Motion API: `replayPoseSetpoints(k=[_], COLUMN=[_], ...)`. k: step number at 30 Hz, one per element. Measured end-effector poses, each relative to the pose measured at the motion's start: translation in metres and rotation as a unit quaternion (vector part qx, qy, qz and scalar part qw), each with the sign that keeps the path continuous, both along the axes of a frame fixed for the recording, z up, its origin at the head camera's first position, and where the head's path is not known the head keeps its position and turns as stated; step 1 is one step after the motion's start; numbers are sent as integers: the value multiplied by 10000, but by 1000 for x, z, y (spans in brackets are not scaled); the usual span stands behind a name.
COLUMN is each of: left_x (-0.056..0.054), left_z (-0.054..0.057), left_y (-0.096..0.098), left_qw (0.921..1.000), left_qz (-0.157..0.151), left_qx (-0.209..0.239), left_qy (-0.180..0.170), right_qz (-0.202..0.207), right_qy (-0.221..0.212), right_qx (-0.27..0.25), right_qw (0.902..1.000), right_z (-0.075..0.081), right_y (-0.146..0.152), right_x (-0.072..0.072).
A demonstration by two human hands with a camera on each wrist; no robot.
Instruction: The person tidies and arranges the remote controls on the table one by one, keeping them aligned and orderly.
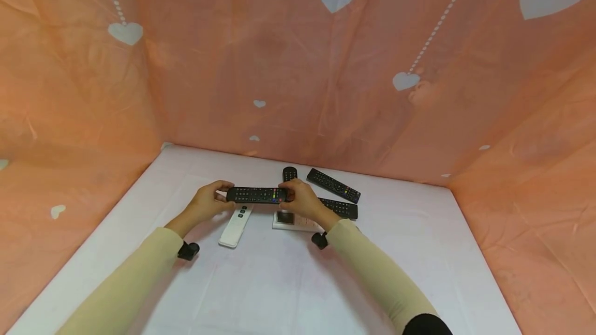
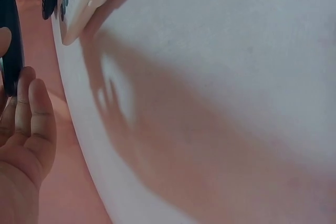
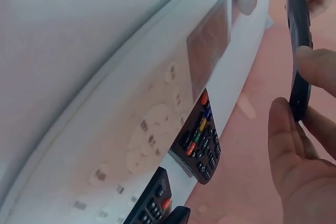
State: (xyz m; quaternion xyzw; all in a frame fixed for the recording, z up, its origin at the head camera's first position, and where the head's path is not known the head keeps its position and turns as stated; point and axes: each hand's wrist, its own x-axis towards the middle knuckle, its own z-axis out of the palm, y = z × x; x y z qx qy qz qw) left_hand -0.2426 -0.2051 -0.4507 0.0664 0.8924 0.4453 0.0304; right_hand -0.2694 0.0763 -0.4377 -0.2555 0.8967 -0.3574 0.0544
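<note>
A black remote control with coloured buttons is held level above the table, its button face toward the head camera. My left hand pinches its left end, and my right hand grips the right end between thumb and fingers. The right wrist view shows the same remote edge-on, raised off the surface. Below it lies a white remote with a few dark buttons. Beneath the right hand rests a white remote with a dark screen, partly covered by that hand and forearm.
Behind the right hand, a black remote is partly hidden. Two more black remotes, one slanted and one lower, lie to the right. Orange cloth walls with white hearts enclose the white table.
</note>
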Motion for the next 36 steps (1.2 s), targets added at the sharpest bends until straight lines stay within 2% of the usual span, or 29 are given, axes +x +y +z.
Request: replayPoseSetpoints(k=[5,18,22,31,36], left_x=[1,6,8,16,21], left_z=[2,8,9,9,10], left_y=[-2,1,2,3,4], left_qw=[10000,9994,9993,9967,9954], left_qz=[-19,-329,-329,-655,-729], left_qx=[30,-39,82,438,590], left_qy=[-50,-88,-171,-209,-215], right_qz=[-72,-45,-6,-164,-184], right_qy=[-187,-118,-116,85,199], right_qx=[-103,-356,-332,-201,-138], right_qw=[9997,9993,9994,9996,9995], right_z=[2,4,5,10,10], right_y=[0,7,9,12,14], right_x=[0,-2,-3,-7,-8])
